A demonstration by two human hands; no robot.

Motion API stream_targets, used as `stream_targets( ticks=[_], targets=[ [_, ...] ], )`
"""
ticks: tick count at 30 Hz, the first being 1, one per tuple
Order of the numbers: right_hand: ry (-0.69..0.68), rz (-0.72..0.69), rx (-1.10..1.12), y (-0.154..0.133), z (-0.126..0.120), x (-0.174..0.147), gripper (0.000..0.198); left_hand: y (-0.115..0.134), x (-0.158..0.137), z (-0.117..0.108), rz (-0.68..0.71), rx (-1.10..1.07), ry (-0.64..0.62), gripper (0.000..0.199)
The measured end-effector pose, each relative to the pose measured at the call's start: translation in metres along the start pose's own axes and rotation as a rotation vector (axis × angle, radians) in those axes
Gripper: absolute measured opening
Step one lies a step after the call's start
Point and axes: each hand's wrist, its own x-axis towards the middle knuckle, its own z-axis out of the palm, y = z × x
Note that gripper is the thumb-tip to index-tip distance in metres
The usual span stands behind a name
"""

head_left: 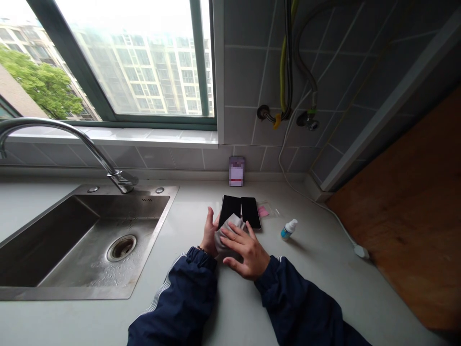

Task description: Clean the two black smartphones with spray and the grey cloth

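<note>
My left hand (209,236) supports a black-screened phone (229,207) from its left side, thumb raised and fingers mostly hidden beneath it. Over the phone's lower part lies a crumpled grey cloth (233,222). My right hand (248,252) presses this cloth down with its fingers laid across the top. Just to the right, a second dark-screened phone (251,214) lies on the counter, its lower left corner close to my right fingertips. A small white pump bottle with a blue label (288,229) stands farther right.
A pink piece (263,211) and a clear plastic piece lie beside the second phone. Another phone with a lit screen (236,171) leans on the wall. On the left are a steel sink (154,226) and faucet (97,151). A white cable (338,221) runs along the right.
</note>
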Motion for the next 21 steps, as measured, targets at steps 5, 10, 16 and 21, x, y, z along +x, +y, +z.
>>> stream_targets(
  ticks=[5,10,16,21],
  targets=[
    [-0.033,-0.028,0.0,-0.002,0.0,0.001,0.059,-0.002,0.003,-0.001,-0.04,0.017,-0.021,0.078],
    [0.024,0.022,-0.079,0.003,0.008,0.001,0.058,-0.011,0.001,-0.006,-0.12,0.052,-0.015,0.088],
    [0.224,0.199,-0.192,0.011,0.005,0.001,0.058,-0.023,0.001,-0.016,-0.196,0.186,-0.088,0.085],
    [0.298,0.286,-0.205,0.02,0.003,0.001,0.061,-0.026,0.002,-0.017,-0.12,0.273,-0.116,0.072]
  ],
)
